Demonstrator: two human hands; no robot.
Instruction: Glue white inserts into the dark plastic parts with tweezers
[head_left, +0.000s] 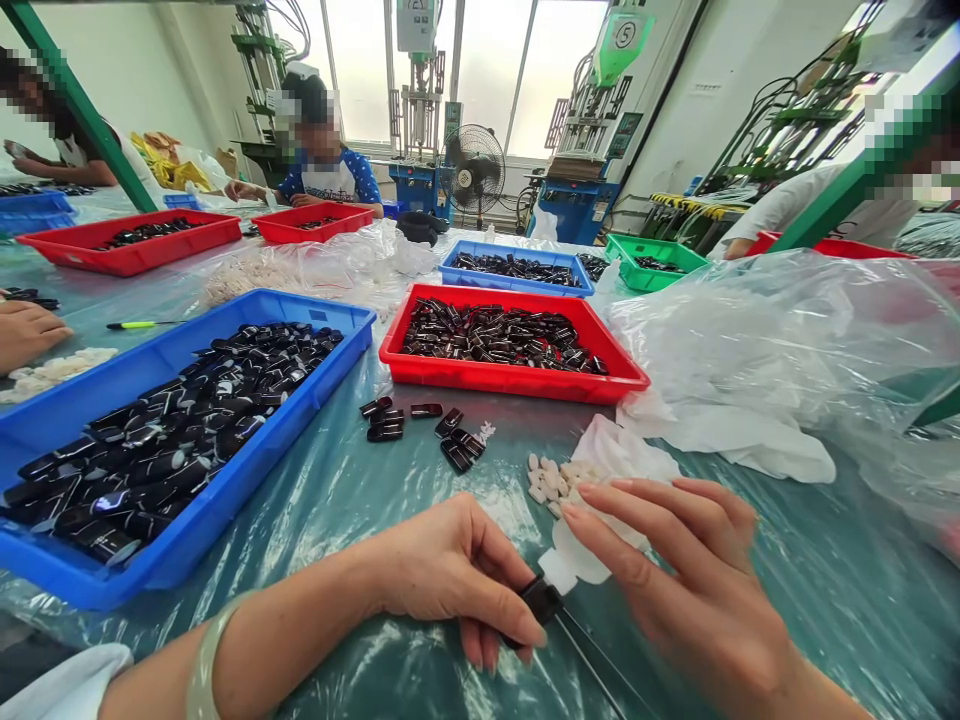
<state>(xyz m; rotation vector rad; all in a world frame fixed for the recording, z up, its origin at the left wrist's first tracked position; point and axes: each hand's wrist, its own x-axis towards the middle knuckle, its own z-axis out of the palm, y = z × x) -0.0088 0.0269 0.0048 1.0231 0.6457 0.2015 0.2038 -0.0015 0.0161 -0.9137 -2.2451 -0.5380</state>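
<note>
My left hand (472, 580) is closed, thumb over fingers, around a small glossy black plastic piece (541, 598). My right hand (690, 570) is just to the right, its fingers stretched and slightly apart with nothing seen in them. Its fingertips are by a pile of small white oval pieces (551, 480). Between the hands lies a white object (559, 570) with a squarish end, partly behind my right fingers; its kind is unclear. A thin metal tool (589, 660) with two slim prongs runs from beside the black piece toward the bottom edge.
Several loose black pieces (459, 450) lie ahead on the plastic-covered table. A blue tray (172, 560) at left and a red tray (517, 390) ahead hold many more. Crumpled clear plastic (795, 340) covers the right side. Co-workers sit around; one person's hand (26, 335) rests far left.
</note>
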